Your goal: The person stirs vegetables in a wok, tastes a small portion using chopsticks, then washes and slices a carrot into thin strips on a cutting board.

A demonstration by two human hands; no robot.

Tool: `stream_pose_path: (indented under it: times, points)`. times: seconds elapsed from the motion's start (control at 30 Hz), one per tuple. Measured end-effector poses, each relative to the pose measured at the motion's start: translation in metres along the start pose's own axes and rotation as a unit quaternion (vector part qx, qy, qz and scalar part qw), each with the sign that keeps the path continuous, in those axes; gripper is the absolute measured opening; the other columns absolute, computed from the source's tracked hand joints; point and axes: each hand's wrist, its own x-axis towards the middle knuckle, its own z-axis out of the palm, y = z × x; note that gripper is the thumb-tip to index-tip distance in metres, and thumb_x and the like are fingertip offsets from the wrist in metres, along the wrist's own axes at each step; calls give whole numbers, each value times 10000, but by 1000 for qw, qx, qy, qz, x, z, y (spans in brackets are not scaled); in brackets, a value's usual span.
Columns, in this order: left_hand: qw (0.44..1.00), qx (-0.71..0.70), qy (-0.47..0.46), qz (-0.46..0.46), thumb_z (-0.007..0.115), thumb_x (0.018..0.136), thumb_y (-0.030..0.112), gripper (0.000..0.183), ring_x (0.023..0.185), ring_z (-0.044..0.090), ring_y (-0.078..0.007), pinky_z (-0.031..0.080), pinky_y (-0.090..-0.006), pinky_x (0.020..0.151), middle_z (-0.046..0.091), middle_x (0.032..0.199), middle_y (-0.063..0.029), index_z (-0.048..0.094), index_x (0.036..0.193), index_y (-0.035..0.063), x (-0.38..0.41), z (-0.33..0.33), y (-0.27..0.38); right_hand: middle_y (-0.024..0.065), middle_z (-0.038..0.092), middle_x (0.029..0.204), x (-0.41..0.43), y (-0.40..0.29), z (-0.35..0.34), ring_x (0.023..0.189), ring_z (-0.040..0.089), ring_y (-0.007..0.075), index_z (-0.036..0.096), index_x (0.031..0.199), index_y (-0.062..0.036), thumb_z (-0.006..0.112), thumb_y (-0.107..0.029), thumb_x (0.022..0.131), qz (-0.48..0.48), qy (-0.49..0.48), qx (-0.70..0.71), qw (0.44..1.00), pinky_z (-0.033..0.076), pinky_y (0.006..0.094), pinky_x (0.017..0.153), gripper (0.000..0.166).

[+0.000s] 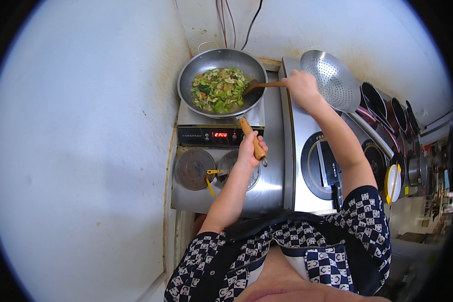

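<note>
A deep metal wok [230, 58] rests on an induction cooker [196, 134] whose red display is lit. Chopped green vegetables with bits of orange [219, 90] lie in the bottom of the wok. My left hand [250, 149] grips the wok's wooden handle [247, 128], which points toward me. In my right hand [302, 87] is a wooden spatula [270, 85], held over the wok's right rim. The spatula's blade dips into the right edge of the vegetables, so its tip is partly hidden.
A large perforated skimmer [330, 81] lies right of my right hand. Nearer me are a kitchen knife [338, 194] on a round black hob plate [309, 166] and round lids [194, 170] with yellow-handled tools. Several pans [373, 100] line the right; a wall [98, 132] stands left.
</note>
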Motion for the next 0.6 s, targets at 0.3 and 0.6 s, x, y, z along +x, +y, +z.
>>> stream_pose_path:
  times: [0.3,0.6]
  points:
    - [1000,14,5,20,593,815,157,154,515,465,-114,428,-282,476,500,688,-18,453,854,105,-2,4,-1,102,579,801,-12,-28,57,712,637,270,607,1054,-192,512,-97,785,4,6,81,997,509,381,578,301]
    - [996,67,45,43,584,821,134,138,504,467,-131,428,-299,460,491,679,-35,469,882,91,-14,7,5,93,570,760,-62,-47,37,647,615,250,601,1112,-165,550,-77,728,-51,-3,125,991,474,361,534,398]
